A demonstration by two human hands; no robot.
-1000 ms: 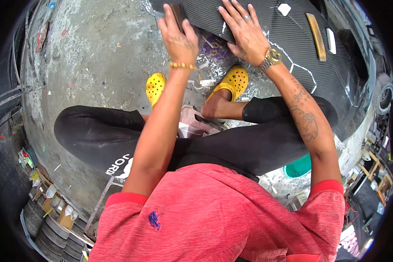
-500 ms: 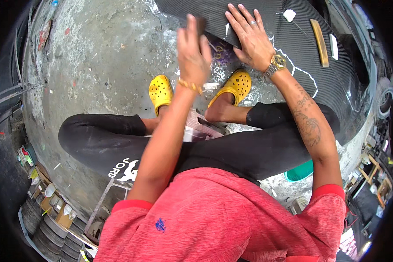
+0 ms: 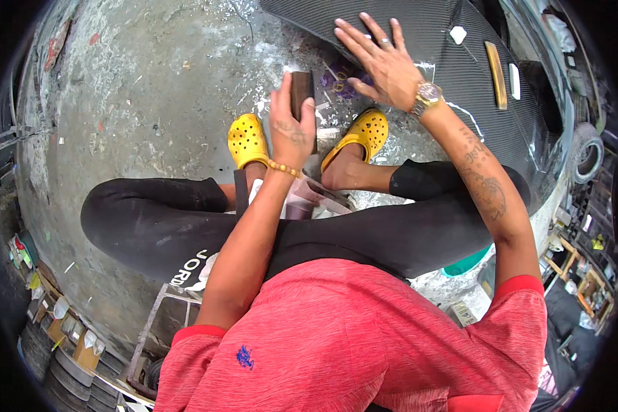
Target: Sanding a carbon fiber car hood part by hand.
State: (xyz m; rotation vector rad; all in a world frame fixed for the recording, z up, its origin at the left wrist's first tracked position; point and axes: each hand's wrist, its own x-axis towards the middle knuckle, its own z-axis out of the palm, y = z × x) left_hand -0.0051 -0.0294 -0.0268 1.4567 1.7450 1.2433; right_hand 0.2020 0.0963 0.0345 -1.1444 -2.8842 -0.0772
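Observation:
My left hand [image 3: 292, 130], with a beaded bracelet at the wrist, grips a dark brown rectangular block [image 3: 301, 93], thumb on one side and fingers on the other. It is held above the floor, just left of a black carbon-weave panel [image 3: 419, 31]. What the block's underside looks like is hidden. Fingers spread, my right hand [image 3: 384, 72] lies on the panel near its left edge and holds nothing. A ring and a metal watch [image 3: 428, 95] are on that hand and wrist. White lines run across the panel beside it.
A wooden strip [image 3: 496, 75], a white bar [image 3: 514, 81] and a white lump [image 3: 458, 35] lie on the panel. My feet in yellow clogs [image 3: 248, 141] stand on a stained concrete floor [image 3: 144, 103]. A metal frame [image 3: 144, 336] stands at lower left, a tyre [image 3: 586, 154] at right.
My left hand has drawn back toward my body with the block, from the panel's edge to near the clogs. My right hand stays spread on the panel. The view has shifted slightly.

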